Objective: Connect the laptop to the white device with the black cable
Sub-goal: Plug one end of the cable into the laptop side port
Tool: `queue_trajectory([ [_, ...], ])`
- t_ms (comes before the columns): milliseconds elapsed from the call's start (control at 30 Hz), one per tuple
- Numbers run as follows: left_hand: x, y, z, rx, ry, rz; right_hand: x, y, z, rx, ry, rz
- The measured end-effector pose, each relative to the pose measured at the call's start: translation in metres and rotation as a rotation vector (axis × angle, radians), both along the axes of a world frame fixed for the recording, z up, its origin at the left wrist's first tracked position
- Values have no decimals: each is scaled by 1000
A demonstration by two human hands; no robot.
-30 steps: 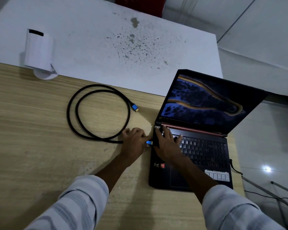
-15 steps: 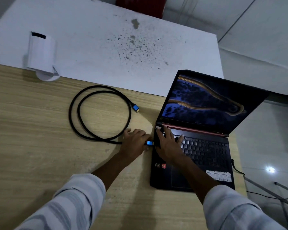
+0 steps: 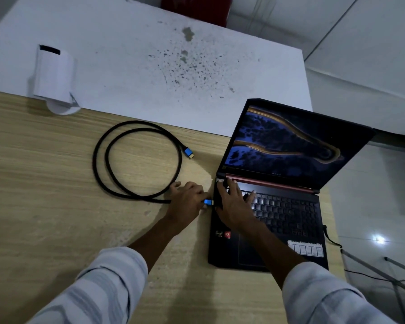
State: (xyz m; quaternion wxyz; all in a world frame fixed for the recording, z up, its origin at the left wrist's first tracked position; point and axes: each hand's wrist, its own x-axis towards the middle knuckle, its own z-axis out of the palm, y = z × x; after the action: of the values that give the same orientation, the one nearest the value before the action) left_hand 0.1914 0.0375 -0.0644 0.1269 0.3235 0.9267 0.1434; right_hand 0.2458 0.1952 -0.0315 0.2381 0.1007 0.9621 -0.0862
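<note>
An open black laptop (image 3: 288, 216) with a lit screen sits at the right of the wooden table (image 3: 45, 206). A black cable (image 3: 98, 167) lies coiled left of it, its free blue plug (image 3: 188, 153) resting on the wood. My left hand (image 3: 187, 202) grips the cable's other blue plug (image 3: 208, 202), held against the laptop's left edge. My right hand (image 3: 232, 204) lies flat on the keyboard's left end, fingers spread. The white device (image 3: 54, 76) stands on a round base at the table's far left edge.
A speckled white surface (image 3: 173, 54) lies beyond the wooden table. A thin black lead (image 3: 332, 239) leaves the laptop's right side toward metal rods (image 3: 384, 274) on the floor. Something red (image 3: 197, 5) sits at the top.
Both hands stay where they were at the laptop's left edge with the blue plug. The view has shifted slightly; nothing on the table has moved.
</note>
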Motion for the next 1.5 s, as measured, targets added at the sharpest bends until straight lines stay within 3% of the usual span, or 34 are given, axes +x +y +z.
queue_trajectory([
  [900,-6,0,-4,137,-99,-11,1,5,-9,31,8,34],
  [1300,2,7,10,-14,-92,15,0,2,-3,46,-19,39],
  [1500,-11,-17,22,82,-52,61,-7,-22,-3,129,69,-14],
])
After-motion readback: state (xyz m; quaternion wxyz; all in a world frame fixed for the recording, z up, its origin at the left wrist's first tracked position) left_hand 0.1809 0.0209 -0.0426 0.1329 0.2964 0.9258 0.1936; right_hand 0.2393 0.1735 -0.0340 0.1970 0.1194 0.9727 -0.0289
